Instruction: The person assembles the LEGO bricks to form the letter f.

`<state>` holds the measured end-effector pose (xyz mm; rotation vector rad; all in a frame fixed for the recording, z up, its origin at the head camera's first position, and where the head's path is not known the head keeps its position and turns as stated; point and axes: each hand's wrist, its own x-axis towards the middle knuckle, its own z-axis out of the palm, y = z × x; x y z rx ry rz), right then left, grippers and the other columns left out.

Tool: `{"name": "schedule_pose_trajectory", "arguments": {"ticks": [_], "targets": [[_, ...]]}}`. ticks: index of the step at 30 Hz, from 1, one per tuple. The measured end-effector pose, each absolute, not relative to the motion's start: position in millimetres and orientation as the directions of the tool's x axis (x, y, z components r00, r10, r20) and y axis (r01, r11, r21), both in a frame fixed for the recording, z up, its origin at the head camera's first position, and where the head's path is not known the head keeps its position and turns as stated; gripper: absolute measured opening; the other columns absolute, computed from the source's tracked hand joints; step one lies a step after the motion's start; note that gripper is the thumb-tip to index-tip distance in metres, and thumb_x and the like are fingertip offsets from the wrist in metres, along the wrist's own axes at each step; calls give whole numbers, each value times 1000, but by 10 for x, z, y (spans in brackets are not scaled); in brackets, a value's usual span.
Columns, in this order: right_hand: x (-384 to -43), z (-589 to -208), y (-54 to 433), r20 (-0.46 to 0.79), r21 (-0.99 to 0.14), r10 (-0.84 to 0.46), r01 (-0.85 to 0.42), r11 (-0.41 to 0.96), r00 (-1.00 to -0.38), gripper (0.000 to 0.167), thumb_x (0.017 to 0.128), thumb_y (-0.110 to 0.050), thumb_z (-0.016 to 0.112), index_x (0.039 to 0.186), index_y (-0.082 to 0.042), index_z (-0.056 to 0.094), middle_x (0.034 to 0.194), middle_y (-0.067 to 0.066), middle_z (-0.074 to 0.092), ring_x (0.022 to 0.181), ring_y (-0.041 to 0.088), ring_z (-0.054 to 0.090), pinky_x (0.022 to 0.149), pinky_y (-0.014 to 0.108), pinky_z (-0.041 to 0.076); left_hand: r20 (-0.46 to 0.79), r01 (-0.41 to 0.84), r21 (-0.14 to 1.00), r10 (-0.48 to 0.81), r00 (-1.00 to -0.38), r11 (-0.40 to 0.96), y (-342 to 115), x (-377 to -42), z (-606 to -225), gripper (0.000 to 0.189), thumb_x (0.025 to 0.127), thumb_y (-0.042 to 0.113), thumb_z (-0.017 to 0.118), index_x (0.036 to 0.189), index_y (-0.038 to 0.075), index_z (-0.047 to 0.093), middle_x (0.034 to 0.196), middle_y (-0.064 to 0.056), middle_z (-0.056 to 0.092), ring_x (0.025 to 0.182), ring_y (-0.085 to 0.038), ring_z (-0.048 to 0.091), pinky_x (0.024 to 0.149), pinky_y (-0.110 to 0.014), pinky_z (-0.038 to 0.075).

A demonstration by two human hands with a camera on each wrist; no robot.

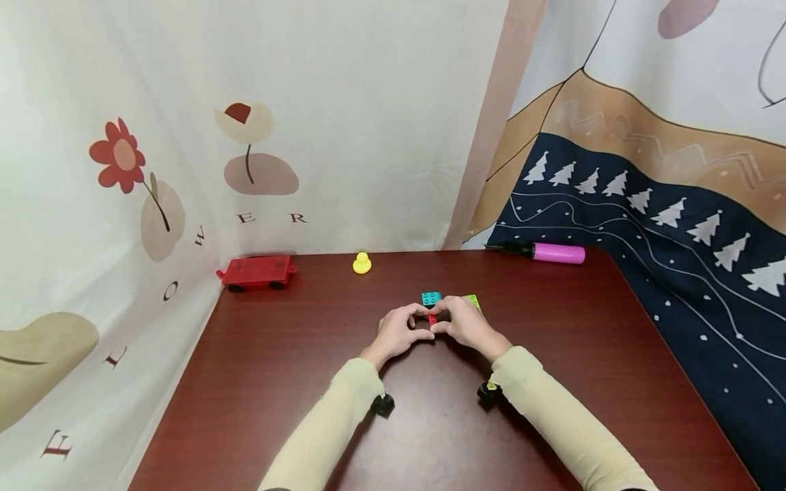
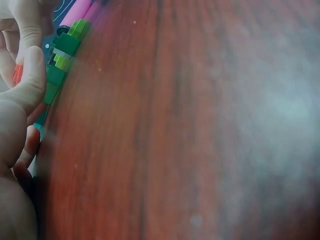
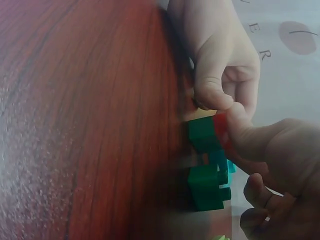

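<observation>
Both hands meet over a small red toy brick (image 1: 432, 319). My left hand (image 1: 394, 334) pinches its left side with fingers and thumb curled in, while my right hand (image 1: 469, 326) grips the right side. In the right wrist view the red brick (image 3: 220, 125) sits against the top of a green brick (image 3: 201, 134), and the right thumb (image 3: 240, 125) presses on it. Fingers hide part of the red brick. Just beyond the hands lies a teal brick (image 1: 431, 298). A lime-green brick (image 1: 473, 300) shows behind the right hand.
Another green brick (image 3: 206, 190) stands close by in the right wrist view. Along the table's back are a red toy wagon (image 1: 256, 272), a yellow rubber duck (image 1: 362, 263) and a pink-handled pump-like item (image 1: 557, 253). Printed curtains (image 1: 368, 123) border the brown table (image 1: 430, 436).
</observation>
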<state>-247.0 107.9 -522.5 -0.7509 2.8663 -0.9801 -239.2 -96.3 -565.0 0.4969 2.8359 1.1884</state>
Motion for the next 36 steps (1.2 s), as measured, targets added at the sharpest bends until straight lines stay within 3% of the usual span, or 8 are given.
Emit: {"name": "schedule_pose_trajectory", "arguments": {"ticks": [5, 11, 15, 19, 23, 29, 36], "targets": [[-2471, -5230, 1101, 120, -568, -475, -452, 687, -872, 34, 84, -21, 90, 116, -11, 81, 111, 4, 78, 104, 22, 71, 92, 42, 58, 130, 302, 675, 294, -947, 673, -947, -2395, -5686, 41, 84, 44, 88, 121, 31, 75, 83, 10, 60, 79, -7, 54, 75, -34, 40], [-2464, -5208, 1231, 145, -556, -478, -471, 685, -866, 34, 91, -28, 84, 120, -10, 78, 113, 5, 76, 98, 21, 69, 85, 42, 58, 151, 326, 661, 306, -940, 676, -945, -2386, -5716, 37, 87, 46, 86, 119, 33, 75, 82, 13, 60, 78, -5, 54, 72, -32, 40], [-2476, -5194, 1434, 157, -552, -288, -326, 767, -945, 37, 96, -31, 80, 123, -8, 74, 118, 12, 72, 103, 29, 66, 87, 50, 56, 157, 343, 675, 327, -932, 653, -945, -2388, -5708, 36, 85, 47, 87, 117, 34, 76, 83, 13, 62, 78, -6, 53, 70, -32, 41], [-2496, -5223, 1604, 49, -543, -107, -116, 831, -993, 46, 97, -36, 77, 130, -5, 67, 122, 18, 66, 109, 35, 59, 92, 55, 53, 149, 336, 680, 326, -933, 651, -953, -2400, -5705, 35, 84, 48, 88, 115, 36, 76, 86, 16, 65, 79, -6, 53, 72, -33, 41], [-2531, -5268, 1651, -39, -517, -87, -55, 854, -995, 56, 98, -41, 74, 134, 0, 63, 123, 22, 63, 111, 38, 57, 94, 55, 51, 140, 320, 676, 310, -940, 664, -967, -2408, -5696, 35, 82, 49, 89, 113, 37, 77, 93, 20, 69, 84, -6, 54, 76, -33, 43], [-2572, -5296, 1593, -50, -475, -94, -60, 878, -994, 57, 96, -40, 76, 132, 2, 65, 125, 24, 61, 116, 42, 54, 95, 56, 51, 155, 341, 705, 334, -930, 622, -975, -2422, -5704, 36, 83, 42, 90, 115, 29, 78, 103, 16, 74, 93, -9, 55, 88, -34, 44], [-2608, -5274, 1607, -87, -458, -90, -40, 888, -992, 53, 95, -34, 78, 132, 2, 66, 121, 21, 65, 103, 33, 60, 87, 52, 54, 171, 354, 720, 341, -924, 597, -960, -2414, -5708, 35, 85, 40, 89, 115, 26, 78, 105, 14, 76, 95, -10, 56, 91, -36, 43]]}}
